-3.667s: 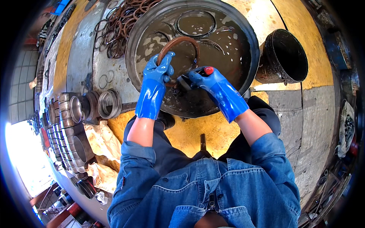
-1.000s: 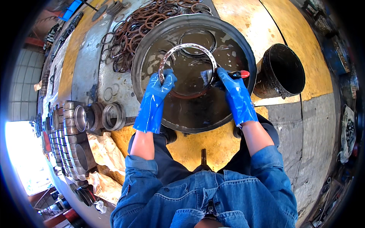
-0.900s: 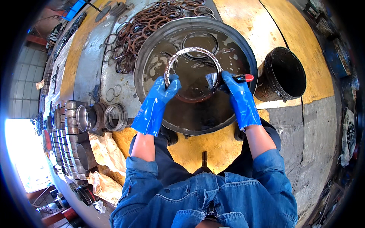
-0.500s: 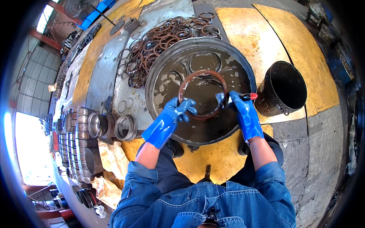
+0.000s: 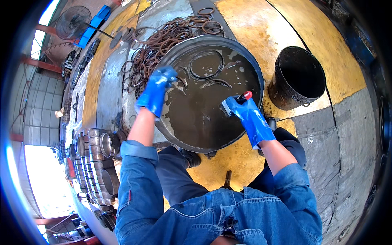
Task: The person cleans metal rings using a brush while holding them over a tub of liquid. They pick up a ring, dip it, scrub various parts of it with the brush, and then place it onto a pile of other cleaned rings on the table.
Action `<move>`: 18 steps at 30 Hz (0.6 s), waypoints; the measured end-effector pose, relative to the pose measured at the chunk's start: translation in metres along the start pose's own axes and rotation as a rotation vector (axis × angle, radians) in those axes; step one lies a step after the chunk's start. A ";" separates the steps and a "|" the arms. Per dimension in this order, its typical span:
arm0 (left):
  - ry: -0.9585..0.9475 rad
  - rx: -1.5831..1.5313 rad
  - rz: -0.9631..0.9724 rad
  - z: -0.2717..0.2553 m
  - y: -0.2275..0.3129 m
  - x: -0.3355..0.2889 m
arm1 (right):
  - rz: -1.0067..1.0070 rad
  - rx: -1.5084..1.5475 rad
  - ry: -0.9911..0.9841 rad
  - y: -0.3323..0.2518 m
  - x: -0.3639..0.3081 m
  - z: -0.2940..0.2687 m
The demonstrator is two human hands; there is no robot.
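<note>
A wide dark metal basin (image 5: pixel 260 77) of murky brown liquid stands before me. Several rings lie partly sunk in it, one a large dark ring (image 5: pixel 207 64). Over the basin's left rim is my left hand (image 5: pixel 160 81), in a blue rubber glove, beside a heap of brown metal rings (image 5: pixel 171 34). Motion smears its fingers, so whether it holds anything is unclear. My right hand (image 5: pixel 241 107), gloved likewise, is closed round a brush above the liquid on the right. The brush's handle (image 5: pixel 245 96) is black with a red end; its pale head (image 5: pixel 226 108) points left.
A black bucket (image 5: pixel 281 92) stands right of the basin. Stacked metal cylinders (image 5: pixel 96 163) are at the lower left. Farther off are a standing fan (image 5: pixel 73 22) and a blue beam-like object (image 5: pixel 93 26). Yellow and grey plates (image 5: pixel 253 24) cover the floor.
The brown ring that both hands held over the basin is no longer seen between them. My left hand has swung up and left to the heap; my right hand has shifted slightly left with the brush.
</note>
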State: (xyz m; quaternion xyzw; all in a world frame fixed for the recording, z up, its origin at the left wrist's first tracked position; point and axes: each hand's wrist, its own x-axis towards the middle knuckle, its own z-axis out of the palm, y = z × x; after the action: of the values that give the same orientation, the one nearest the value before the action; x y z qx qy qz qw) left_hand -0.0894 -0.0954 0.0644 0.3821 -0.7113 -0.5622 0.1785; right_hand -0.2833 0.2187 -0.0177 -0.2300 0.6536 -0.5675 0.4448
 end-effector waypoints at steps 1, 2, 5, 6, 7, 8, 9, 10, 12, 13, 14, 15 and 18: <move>-0.057 0.199 -0.039 0.040 -0.006 -0.005 | 0.008 -0.123 0.046 0.010 0.003 -0.009; -0.025 0.313 -0.001 0.050 -0.029 -0.011 | -0.019 -0.174 0.056 0.011 0.000 -0.001; 0.080 0.633 0.067 0.062 -0.090 -0.021 | -0.091 -0.271 0.056 -0.003 -0.017 0.023; 0.062 0.806 0.120 0.083 -0.083 -0.017 | -0.066 -0.288 0.067 -0.005 -0.018 0.016; 0.041 0.973 0.179 0.107 -0.067 -0.012 | -0.039 -0.308 0.085 -0.006 -0.017 0.005; 0.032 1.153 0.223 0.118 -0.059 -0.011 | -0.014 -0.318 0.084 -0.006 -0.017 0.002; 0.008 1.142 0.169 0.127 -0.059 -0.006 | -0.081 -0.308 0.106 -0.001 -0.015 0.001; -0.015 1.134 0.111 0.133 -0.062 -0.003 | -0.071 -0.312 0.110 -0.001 -0.017 0.003; -0.070 1.144 0.011 0.135 -0.067 0.004 | -0.049 -0.321 0.121 -0.003 -0.019 0.008; -0.105 1.161 -0.028 0.137 -0.068 0.008 | -0.051 -0.305 0.102 -0.003 -0.020 0.008; -0.140 1.177 -0.067 0.139 -0.069 0.012 | -0.027 -0.341 0.084 -0.004 -0.019 0.008; -0.137 1.182 -0.049 0.140 -0.070 0.016 | -0.002 -0.376 0.066 -0.005 -0.018 0.008; -0.125 1.215 -0.019 0.131 -0.080 0.015 | 0.031 -0.409 0.022 -0.012 -0.024 0.015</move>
State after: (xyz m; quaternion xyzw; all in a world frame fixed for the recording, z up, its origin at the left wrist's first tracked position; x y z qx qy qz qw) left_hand -0.1614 -0.0257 -0.0527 0.3883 -0.9105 -0.0790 -0.1183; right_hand -0.2612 0.2269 0.0017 -0.2993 0.7636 -0.4183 0.3905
